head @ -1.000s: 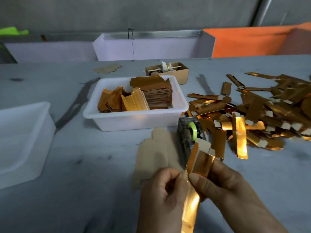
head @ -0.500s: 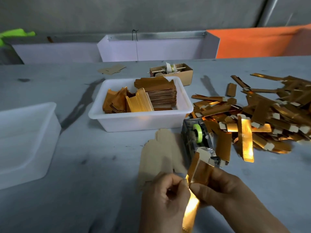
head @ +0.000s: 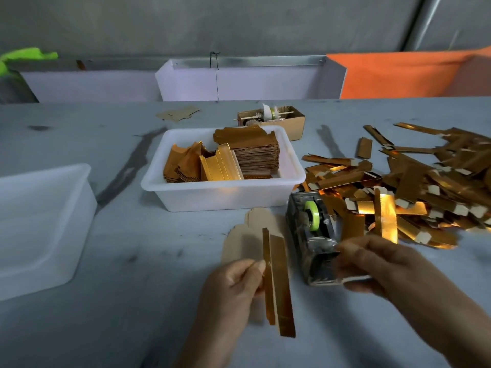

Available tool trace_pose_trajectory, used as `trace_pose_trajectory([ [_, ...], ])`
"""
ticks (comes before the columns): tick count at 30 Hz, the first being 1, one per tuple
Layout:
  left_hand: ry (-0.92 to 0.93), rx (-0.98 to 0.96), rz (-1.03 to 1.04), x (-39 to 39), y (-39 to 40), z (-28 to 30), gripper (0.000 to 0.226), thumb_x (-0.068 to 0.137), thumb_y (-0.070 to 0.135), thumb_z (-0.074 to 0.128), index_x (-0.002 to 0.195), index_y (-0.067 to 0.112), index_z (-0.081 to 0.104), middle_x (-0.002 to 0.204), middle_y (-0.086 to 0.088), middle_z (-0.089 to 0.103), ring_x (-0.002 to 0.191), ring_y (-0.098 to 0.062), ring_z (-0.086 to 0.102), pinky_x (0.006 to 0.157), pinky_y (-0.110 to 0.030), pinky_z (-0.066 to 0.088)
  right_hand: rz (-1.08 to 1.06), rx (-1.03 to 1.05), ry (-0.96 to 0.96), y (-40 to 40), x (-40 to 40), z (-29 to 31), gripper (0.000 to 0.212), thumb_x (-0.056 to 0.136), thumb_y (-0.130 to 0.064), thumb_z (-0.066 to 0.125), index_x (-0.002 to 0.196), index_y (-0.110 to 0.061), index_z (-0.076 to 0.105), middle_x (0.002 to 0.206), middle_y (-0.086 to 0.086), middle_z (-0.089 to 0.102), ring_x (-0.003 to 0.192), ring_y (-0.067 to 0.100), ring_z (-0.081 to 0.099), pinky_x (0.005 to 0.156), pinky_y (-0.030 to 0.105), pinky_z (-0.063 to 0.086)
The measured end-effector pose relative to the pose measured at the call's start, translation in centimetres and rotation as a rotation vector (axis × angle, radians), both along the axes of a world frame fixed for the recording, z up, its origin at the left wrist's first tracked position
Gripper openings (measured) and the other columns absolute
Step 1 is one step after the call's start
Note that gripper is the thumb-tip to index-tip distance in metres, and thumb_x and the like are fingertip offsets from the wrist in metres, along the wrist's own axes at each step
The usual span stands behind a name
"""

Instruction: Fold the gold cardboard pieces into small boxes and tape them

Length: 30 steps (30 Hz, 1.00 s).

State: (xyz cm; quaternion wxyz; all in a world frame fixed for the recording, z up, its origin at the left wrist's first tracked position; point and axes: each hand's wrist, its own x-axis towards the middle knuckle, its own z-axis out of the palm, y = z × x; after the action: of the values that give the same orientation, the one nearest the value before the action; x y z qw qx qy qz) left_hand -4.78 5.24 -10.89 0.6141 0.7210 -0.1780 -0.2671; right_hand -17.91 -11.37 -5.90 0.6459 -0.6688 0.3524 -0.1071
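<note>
Head view: left hand (head: 233,285) pinches a long, folded gold cardboard strip (head: 279,285); right hand (head: 372,264), fingers curled, grips the foil-wrapped tape dispenser (head: 316,243) on the grey table (head: 132,301).

The folded gold cardboard piece (head: 279,282) had a glossy, mirror-like foil face, as did the heaped strips (head: 414,187), whose tabs showed matt pale board. The flat blank (head: 247,240) was dull brown cardboard. The tub (head: 220,195) was smooth white plastic. The tape dispenser (head: 316,243) looked wrapped in crinkled, shiny tape. The tabletop (head: 119,301) was matt grey.
</note>
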Motion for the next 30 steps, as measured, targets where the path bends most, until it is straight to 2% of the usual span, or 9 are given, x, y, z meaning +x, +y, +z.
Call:
trace_pose_trajectory([
  [3,0.057,-0.054,-0.038,-0.5,-0.4,-0.5,0.017,0.088,0.022,0.061,0.078,0.022,0.075,0.073,-0.005,0.073,0.072,-0.017,0.071,0.072,-0.029,0.058,0.142,0.009,0.085,2.6,0.7,-2.0,0.035,0.068,-0.041,0.061,0.098,-0.023,0.064,0.084,-0.001,0.073,0.077,0.008,0.069,0.060,0.020,0.055],
  [11,0.590,-0.289,-0.163,-1.3,-0.1,-0.4,0.007,0.062,0.012,0.070,0.058,0.006,0.071,0.056,-0.010,0.057,0.052,-0.017,0.058,0.052,-0.026,0.052,0.124,0.170,0.071,5.1,0.8,-4.0,0.017,0.080,-0.007,0.066,0.077,-0.021,0.073,0.077,0.007,0.072,0.071,0.015,0.069,0.061,0.020,0.056],
  [15,0.565,-0.309,-0.117,-1.4,-0.3,-0.2,0.011,0.067,0.014,0.068,0.058,0.007,0.071,0.057,-0.008,0.059,0.053,-0.016,0.060,0.053,-0.026,0.053,0.132,0.128,0.021,4.7,0.7,-3.0,0.009,0.076,-0.007,0.069,0.075,-0.015,0.072,0.073,0.006,0.070,0.067,0.012,0.067,0.057,0.018,0.054],
  [17,0.231,-0.175,-0.030,-1.2,-0.1,-1.1,0.021,0.077,0.032,0.071,0.068,0.014,0.074,0.070,-0.004,0.070,0.066,-0.014,0.066,0.066,-0.031,0.056,0.097,0.123,-0.051,3.6,0.4,-2.0,0.012,0.069,-0.014,0.068,0.079,-0.010,0.073,0.073,0.006,0.070,0.066,0.013,0.068,0.056,0.020,0.053],
  [19,-0.446,0.136,0.017,-0.3,0.1,-2.1,0.039,0.079,0.056,0.054,0.093,0.026,0.074,0.104,0.002,0.071,0.100,-0.012,0.065,0.089,-0.032,0.052,-0.030,0.106,-0.165,1.1,-0.3,-1.2,0.019,0.073,-0.022,0.062,0.086,-0.016,0.074,0.084,0.003,0.073,0.078,0.014,0.070,0.063,0.025,0.053],
  [21,-0.924,0.520,-0.117,0.5,0.2,-3.3,0.072,0.079,0.068,0.032,0.129,0.023,0.058,0.144,-0.008,0.047,0.137,-0.027,0.038,0.112,-0.038,0.033,-0.252,-0.098,-0.195,-2.3,-1.3,-0.7,0.018,0.087,-0.015,0.058,0.099,-0.015,0.071,0.105,0.005,0.070,0.098,0.020,0.067,0.077,0.029,0.052],
  [23,-1.092,0.825,-0.232,0.6,0.3,-3.8,0.083,0.079,0.070,0.026,0.139,0.018,0.047,0.151,-0.015,0.035,0.140,-0.039,0.028,0.111,-0.045,0.030,-0.411,-0.342,-0.087,-4.1,-1.8,-0.7,0.025,0.089,-0.005,0.056,0.113,-0.003,0.063,0.121,0.014,0.061,0.116,0.030,0.055,0.094,0.038,0.046],
  [26,-1.127,0.773,-0.222,0.1,0.3,-4.6,0.065,0.076,0.054,0.039,0.105,0.007,0.074,0.114,-0.019,0.067,0.104,-0.042,0.064,0.080,-0.051,0.055,-0.469,-0.343,-0.068,-3.9,-2.0,-1.9,0.026,0.087,-0.002,0.058,0.111,-0.006,0.065,0.120,0.007,0.060,0.110,0.021,0.060,0.097,0.043,0.046],
  [30,-1.253,0.637,-0.070,-0.3,0.0,-5.4,0.045,0.079,0.031,0.046,0.089,-0.001,0.076,0.096,-0.021,0.072,0.087,-0.036,0.071,0.067,-0.046,0.059,-0.214,-0.137,-0.192,1.9,-1.7,-2.8,0.038,0.089,0.005,0.048,0.085,-0.022,0.074,0.093,0.001,0.072,0.083,0.009,0.069,0.067,0.023,0.058],
])
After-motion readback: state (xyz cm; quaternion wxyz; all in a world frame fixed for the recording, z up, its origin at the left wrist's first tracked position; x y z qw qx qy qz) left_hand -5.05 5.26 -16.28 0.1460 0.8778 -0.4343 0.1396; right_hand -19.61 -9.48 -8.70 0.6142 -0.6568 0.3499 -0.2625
